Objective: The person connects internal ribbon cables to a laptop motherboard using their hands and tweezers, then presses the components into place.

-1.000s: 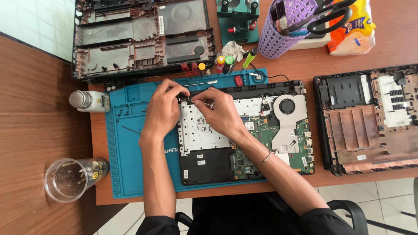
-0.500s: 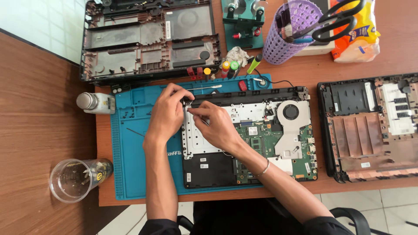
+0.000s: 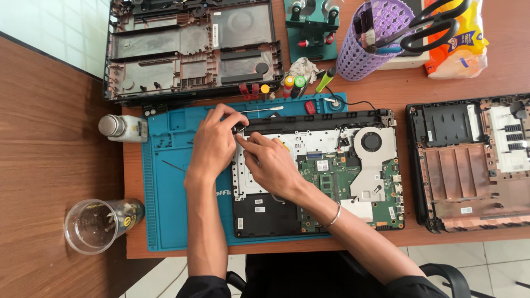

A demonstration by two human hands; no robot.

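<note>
Lying across the wooden counter (image 3: 66, 138) was a blue work mat (image 3: 171, 187), and on the mat sat an opened laptop (image 3: 314, 176) with its insides showing. It was the biggest thing the person worked on. It looked flat, stiff and fairly heavy, so it would likely stay put while being touched. Its black frame edge looked like the safest place to hold it. The green board (image 3: 331, 182) inside looked easy to break, with tiny parts and thin wires, so it was better not pressed or bent. The round fan (image 3: 371, 140) sat near the far right corner of the laptop.

Two empty laptop shells lay close by, one (image 3: 193, 49) past the mat and one (image 3: 469, 160) to the right. A purple basket (image 3: 367, 41) held scissors. A clear cup (image 3: 91, 226) and a small white bottle (image 3: 122, 128) stood at the left of the mat.

The left hand (image 3: 212, 146) was curled at the laptop's far left corner, with its fingertips pinching near a small dark part. The right hand (image 3: 268, 160) lay just beside it, fingers bent and touching the same spot. What sat between the fingers was too small to tell. It was likely light and slippery, so a soft fingertip pinch would suit it.
</note>
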